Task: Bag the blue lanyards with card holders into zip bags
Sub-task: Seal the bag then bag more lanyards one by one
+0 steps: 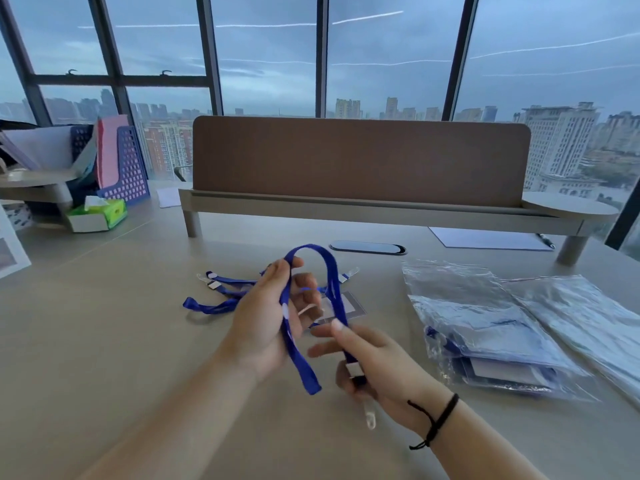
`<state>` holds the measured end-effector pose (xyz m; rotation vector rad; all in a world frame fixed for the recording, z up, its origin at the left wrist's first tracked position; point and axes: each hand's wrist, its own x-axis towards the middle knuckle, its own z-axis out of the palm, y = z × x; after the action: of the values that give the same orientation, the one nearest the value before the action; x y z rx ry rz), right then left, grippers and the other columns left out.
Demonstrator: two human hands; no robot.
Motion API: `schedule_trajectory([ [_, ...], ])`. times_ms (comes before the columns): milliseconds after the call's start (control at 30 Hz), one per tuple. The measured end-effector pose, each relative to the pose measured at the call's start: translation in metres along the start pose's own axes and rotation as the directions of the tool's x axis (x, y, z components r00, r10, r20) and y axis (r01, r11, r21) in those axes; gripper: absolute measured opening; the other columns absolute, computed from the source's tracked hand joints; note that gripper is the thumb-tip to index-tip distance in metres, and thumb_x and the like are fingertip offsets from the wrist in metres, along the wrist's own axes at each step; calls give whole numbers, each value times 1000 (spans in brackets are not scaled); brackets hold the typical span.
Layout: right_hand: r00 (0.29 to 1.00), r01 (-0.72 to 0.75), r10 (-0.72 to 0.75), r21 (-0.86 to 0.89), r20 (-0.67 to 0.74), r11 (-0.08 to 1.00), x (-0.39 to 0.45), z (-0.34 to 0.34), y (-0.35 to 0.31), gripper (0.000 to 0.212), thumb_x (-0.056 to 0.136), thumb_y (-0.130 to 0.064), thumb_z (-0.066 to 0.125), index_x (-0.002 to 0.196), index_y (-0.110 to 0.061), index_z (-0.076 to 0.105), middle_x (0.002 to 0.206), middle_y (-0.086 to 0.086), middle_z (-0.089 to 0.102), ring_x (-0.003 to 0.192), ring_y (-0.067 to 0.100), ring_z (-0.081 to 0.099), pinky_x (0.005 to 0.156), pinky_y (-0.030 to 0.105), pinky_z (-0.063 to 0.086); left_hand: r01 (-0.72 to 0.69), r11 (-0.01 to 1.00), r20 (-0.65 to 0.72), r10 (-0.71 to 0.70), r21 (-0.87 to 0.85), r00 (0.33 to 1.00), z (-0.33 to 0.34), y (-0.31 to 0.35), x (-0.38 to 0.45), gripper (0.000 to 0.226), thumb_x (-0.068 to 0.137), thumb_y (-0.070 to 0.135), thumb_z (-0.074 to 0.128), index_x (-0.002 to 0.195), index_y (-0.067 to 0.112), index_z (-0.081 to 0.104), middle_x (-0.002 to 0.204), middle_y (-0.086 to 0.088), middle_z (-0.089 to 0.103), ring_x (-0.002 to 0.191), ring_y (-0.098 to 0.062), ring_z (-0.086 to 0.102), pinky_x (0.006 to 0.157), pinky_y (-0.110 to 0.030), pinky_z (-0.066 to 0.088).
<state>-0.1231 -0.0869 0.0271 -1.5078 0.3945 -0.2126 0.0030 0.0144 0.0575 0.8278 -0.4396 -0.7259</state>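
A blue lanyard (330, 271) arches above the desk between both hands. My left hand (266, 323) grips one strand, whose folded end hangs below the palm. My right hand (377, 368) holds the other strand near its metal crimp, and a clear clip (370, 419) dangles under it. More blue lanyards (218, 296) lie tangled on the desk behind my left hand. A clear card holder (349, 303) lies flat behind my hands. To the right, a filled zip bag (491, 344) holds a lanyard and card holder, beside a stack of empty zip bags (588, 320).
A raised shelf with a brown panel (360, 161) crosses the back of the desk. A green tissue box (100, 214) and purple file rack (128, 168) stand at back left. A paper sheet and pen (491, 239) lie under the shelf at right. Windows are behind.
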Motion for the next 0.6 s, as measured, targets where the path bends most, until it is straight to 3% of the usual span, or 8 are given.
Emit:
schedule_trajectory([
  [100,999,9,-4,-113,45,994,0,7,3,29,93,-39,62,105,-12,66,102,5,76,47,13,44,42,18,31,5,1000,-36,-5,1,999,6,-20,-1,25,107,27,36,103,16,59,85,-10,70,75,-24,63,79,-41,48],
  [233,998,16,-1,-222,69,975,6,5,10,24,81,-23,78,96,-10,64,76,5,71,49,8,55,46,17,40,-15,999,-24,15,40,1000,5,-29,-5,22,107,20,33,103,19,55,104,-13,72,95,-26,64,95,-44,47],
  [300,997,52,-32,-293,73,955,7,5,13,17,83,-17,75,90,-9,62,64,0,65,47,10,51,48,20,40,-23,1000,-11,23,21,1000,0,-26,-5,19,106,19,37,103,18,55,108,-13,72,99,-27,65,95,-41,49],
  [400,998,42,-27,-296,53,954,9,2,14,13,89,-14,66,100,-7,66,52,-5,54,44,9,45,47,18,38,-36,999,-28,36,-5,999,-11,-19,-2,14,102,22,46,103,17,59,111,-12,72,104,-26,67,97,-40,50],
  [500,997,17,7,-290,83,957,8,-1,13,14,96,-17,57,95,-14,71,47,-7,47,40,9,39,44,20,34,-37,998,-130,31,-41,991,-22,-13,4,17,100,25,51,106,15,64,114,-9,73,104,-22,69,88,-35,52],
  [600,991,7,35,-307,132,952,6,-2,11,24,100,-21,49,94,-12,71,50,2,47,42,16,39,42,21,31,-17,999,-263,29,45,964,-28,-11,9,22,102,27,50,99,16,69,101,1,77,97,-16,66,78,-29,48],
])
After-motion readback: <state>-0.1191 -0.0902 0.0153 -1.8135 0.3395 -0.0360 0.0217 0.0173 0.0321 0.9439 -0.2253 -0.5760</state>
